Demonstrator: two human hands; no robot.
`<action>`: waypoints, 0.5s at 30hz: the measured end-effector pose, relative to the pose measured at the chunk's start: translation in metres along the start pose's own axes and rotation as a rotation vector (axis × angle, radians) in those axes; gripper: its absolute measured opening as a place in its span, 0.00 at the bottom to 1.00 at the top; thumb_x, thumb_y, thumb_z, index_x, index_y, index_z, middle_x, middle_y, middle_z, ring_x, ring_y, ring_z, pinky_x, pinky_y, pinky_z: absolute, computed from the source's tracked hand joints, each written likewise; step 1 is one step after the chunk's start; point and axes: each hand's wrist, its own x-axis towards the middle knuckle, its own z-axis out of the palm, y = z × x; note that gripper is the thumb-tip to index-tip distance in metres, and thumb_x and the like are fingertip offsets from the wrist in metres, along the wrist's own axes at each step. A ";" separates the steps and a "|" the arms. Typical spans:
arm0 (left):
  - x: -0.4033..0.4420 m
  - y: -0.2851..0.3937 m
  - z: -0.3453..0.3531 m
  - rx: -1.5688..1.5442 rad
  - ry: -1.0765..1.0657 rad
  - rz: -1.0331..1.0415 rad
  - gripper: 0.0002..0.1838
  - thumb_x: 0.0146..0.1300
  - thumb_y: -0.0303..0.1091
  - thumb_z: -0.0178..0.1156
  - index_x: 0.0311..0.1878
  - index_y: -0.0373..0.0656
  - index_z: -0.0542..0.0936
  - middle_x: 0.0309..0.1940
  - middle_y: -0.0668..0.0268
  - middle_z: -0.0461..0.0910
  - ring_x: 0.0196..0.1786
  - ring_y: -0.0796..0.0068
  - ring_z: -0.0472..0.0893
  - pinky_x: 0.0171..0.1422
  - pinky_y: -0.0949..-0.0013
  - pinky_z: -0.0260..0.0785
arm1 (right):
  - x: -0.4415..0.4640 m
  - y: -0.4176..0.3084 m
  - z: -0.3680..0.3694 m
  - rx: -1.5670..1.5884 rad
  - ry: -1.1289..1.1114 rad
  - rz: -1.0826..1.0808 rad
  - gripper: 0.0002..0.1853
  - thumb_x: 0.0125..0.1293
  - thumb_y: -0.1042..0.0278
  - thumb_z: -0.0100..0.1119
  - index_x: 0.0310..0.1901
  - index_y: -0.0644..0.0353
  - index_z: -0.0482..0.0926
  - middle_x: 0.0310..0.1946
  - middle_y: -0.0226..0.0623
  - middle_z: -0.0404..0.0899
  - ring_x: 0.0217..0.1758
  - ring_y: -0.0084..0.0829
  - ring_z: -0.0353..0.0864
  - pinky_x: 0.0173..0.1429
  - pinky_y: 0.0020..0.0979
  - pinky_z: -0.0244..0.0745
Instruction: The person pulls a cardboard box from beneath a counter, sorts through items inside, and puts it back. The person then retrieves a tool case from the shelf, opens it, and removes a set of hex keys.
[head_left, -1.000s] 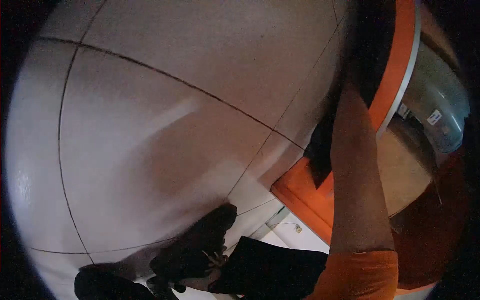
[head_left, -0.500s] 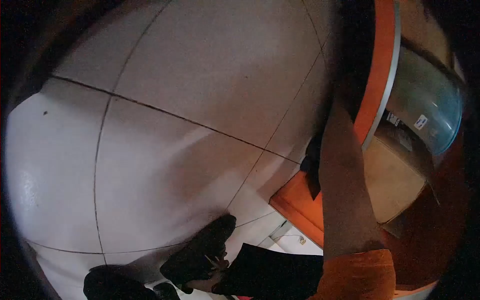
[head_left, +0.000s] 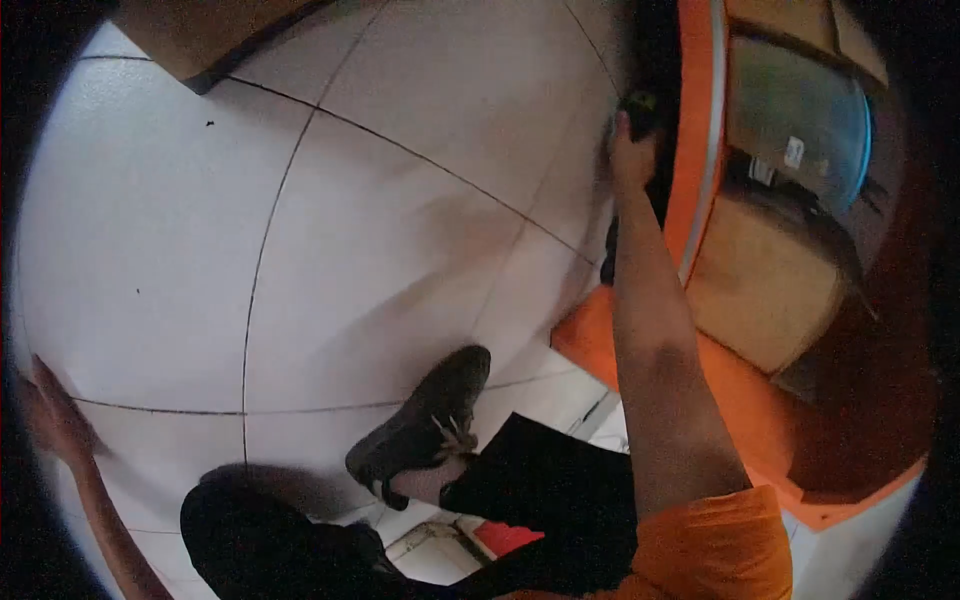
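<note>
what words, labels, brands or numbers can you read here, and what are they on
None readable.
White label on the clear curved piece: too blurred.
Pale label near the cardboard box: too blurred; its surface is unclear.
Greenish mark on the dark thing by the right hand: may not be lettering.

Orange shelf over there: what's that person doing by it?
The person's right hand is at a dark object with a greenish patch, beside the long orange shelf; it's too dark to tell what it is or whether the grip is closed. The left hand is open over the pale tiled floor, with nothing visible in it. A brown cardboard box lies beyond the shelf's edge.
</note>
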 end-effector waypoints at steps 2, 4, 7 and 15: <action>0.010 0.029 -0.012 0.083 0.089 -0.002 0.38 0.76 0.64 0.41 0.76 0.43 0.66 0.74 0.50 0.67 0.72 0.47 0.70 0.73 0.45 0.62 | -0.013 -0.013 -0.021 -0.043 -0.119 0.019 0.55 0.62 0.25 0.59 0.78 0.59 0.54 0.72 0.60 0.62 0.75 0.56 0.64 0.76 0.53 0.59; 0.020 0.074 -0.049 0.137 0.174 -0.061 0.43 0.74 0.70 0.40 0.77 0.44 0.64 0.74 0.50 0.65 0.75 0.47 0.66 0.76 0.43 0.57 | -0.029 -0.034 -0.039 -0.121 -0.164 0.001 0.52 0.62 0.27 0.59 0.77 0.56 0.56 0.72 0.59 0.61 0.75 0.57 0.62 0.74 0.60 0.59; 0.018 0.083 -0.039 0.042 0.240 -0.116 0.46 0.73 0.73 0.36 0.82 0.48 0.52 0.83 0.52 0.48 0.83 0.48 0.48 0.77 0.29 0.45 | -0.085 -0.078 -0.047 -0.257 -0.131 -0.050 0.51 0.62 0.29 0.61 0.77 0.53 0.56 0.74 0.56 0.55 0.77 0.59 0.55 0.70 0.69 0.57; 0.036 0.137 -0.116 -0.028 -0.180 -0.277 0.50 0.70 0.72 0.40 0.81 0.39 0.52 0.82 0.42 0.42 0.83 0.39 0.42 0.75 0.22 0.42 | -0.249 -0.143 -0.115 -0.215 -0.315 -0.256 0.47 0.63 0.42 0.64 0.78 0.56 0.57 0.70 0.53 0.59 0.73 0.55 0.56 0.70 0.64 0.57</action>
